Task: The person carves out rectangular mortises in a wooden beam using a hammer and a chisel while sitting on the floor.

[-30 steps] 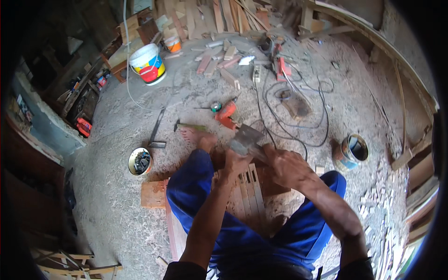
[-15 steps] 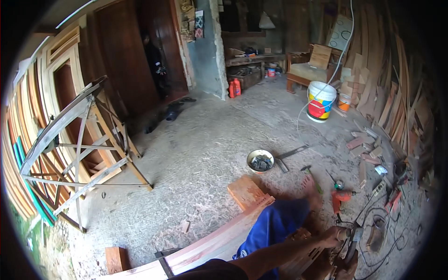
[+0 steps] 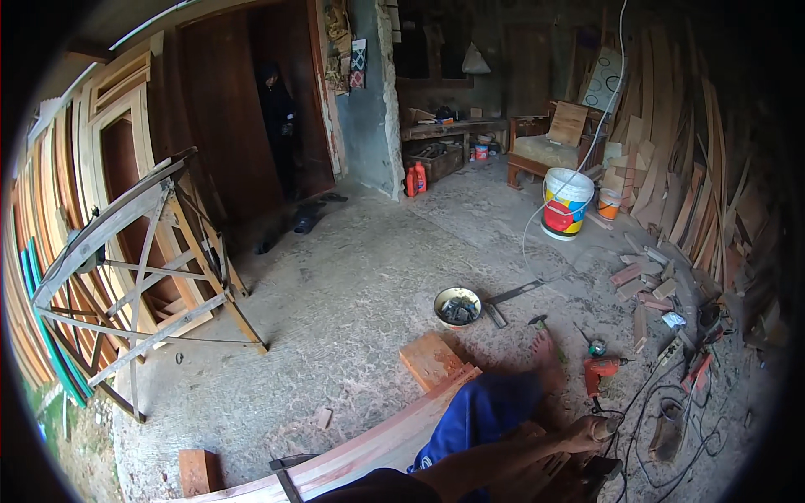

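Note:
At lower right my left hand [image 3: 580, 435] grips a pale cylindrical object [image 3: 602, 429] over a shadowed, slotted wooden piece. My right hand is hard to make out in the shadow below it. A blue-clad knee [image 3: 470, 419] lies beside a long pinkish plank [image 3: 394, 434] with a dark clamp-like bar across it. The plank's far end meets an orange wooden block [image 3: 429, 360]. An orange drill [image 3: 597, 373] and a small hammer [image 3: 541, 327] lie on the floor near my bare foot, with a pan of dark metal pieces [image 3: 457, 308] farther back.
A wooden trestle [image 3: 159, 277] and leaning frames stand left. A dark-clothed person [image 3: 281, 126] stands in the doorway. A paint bucket [image 3: 563, 210], chair [image 3: 541, 151] and leaning boards [image 3: 671, 142] are at back right. Cables [image 3: 688, 436] and offcuts cover the right floor; another block [image 3: 197, 469] lies lower left.
The view has swung left to the trestle and doorway, then tilted slightly up. The person in the doorway shows more clearly. My hands have shifted to the lower right of the picture.

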Available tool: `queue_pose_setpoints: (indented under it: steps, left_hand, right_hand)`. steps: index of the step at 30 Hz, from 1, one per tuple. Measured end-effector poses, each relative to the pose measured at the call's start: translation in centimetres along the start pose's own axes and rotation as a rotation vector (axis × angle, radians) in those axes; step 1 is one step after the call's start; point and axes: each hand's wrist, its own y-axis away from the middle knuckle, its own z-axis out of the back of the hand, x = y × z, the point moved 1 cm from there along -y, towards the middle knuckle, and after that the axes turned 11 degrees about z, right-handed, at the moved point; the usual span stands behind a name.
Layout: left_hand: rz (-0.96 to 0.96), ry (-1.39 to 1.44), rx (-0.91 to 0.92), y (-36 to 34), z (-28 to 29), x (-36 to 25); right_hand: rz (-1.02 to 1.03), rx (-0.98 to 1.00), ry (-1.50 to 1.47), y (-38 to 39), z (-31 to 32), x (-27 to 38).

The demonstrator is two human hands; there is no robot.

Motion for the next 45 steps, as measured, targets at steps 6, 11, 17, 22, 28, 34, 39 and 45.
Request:
queue_pose_setpoints:
  steps: [6, 11, 17, 22, 28, 34, 39, 45]
  left_hand:
    - [-0.121, -0.329, 0.034, 5.0, -1.9, -0.1]
    - [-0.091, -0.923, -0.072, 9.5, 1.4, -8.6]
    - [-0.045, -0.085, -0.197, -0.3, 3.7, -4.7]
    - [-0.195, -0.286, -0.195, 1.0, 0.8, -7.5]
    - [-0.251, -0.419, -0.349, 1.7, 1.9, -4.6]
    - [-0.173, -0.148, -0.228, 2.1, 0.0, -6.6]
    - [-0.259, -0.096, -0.271, 3.6, 1.1, -7.9]
    - [-0.125, -0.07, -0.273, 5.0, 1.2, -10.3]
  right_hand:
    - [-0.026, -0.158, -0.188, 3.7, 3.6, -3.8]
    - [-0.053, -0.298, -0.291, 6.2, 5.1, -7.4]
    - [-0.029, -0.375, -0.442, 5.6, 4.2, -4.4]
    - [-0.083, -0.431, -0.389, 6.5, 4.9, -4.9]
    - [-0.228, -0.513, -0.339, 6.2, 4.8, -8.1]
    - [-0.061, -0.259, -0.37, 6.5, 6.6, -8.9]
    - [-0.122, -0.077, -0.292, 1.7, 0.1, -5.2]
    - [-0.136, 0.087, -0.259, -1.4, -5.5, -1.7]
